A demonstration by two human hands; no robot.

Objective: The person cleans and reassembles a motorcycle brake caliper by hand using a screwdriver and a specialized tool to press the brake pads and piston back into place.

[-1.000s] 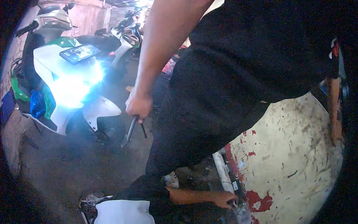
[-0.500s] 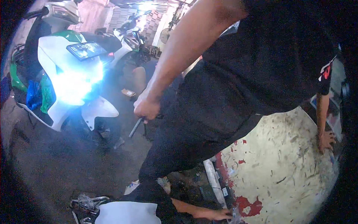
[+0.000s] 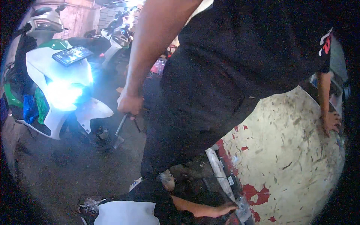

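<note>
Neither of my hands can be made out. A person in dark clothes stands very close, with one fist [image 3: 130, 105] around a metal bar tool [image 3: 120, 127], angled downward. That person's other hand [image 3: 330, 122], at the right edge, has its fingers spread against a cream wall or panel [image 3: 285, 135] with red flaked patches. At the bottom, another arm [image 3: 198, 206] in a black sleeve, apparently another person's, reaches rightward. Its hand is at a white pipe or strip [image 3: 217, 165] beside clear plastic; what it holds is unclear. A white sheet or cloth panel [image 3: 125, 212] lies below that sleeve.
A white and green scooter [image 3: 39, 65] with a glaring headlamp and a dark plate stands at the left. Another scooter [image 3: 116, 39] is behind it. Blue and green bags hang from the nearer one. Metal odds and ends [image 3: 90, 206] lie at the lower left on the concrete floor [image 3: 56, 168].
The view swung one way and back, shifting everything. The standing person's hand at the right edge shows its fingers more than a second ago. The lower arm's fingers look straighter than a second ago.
</note>
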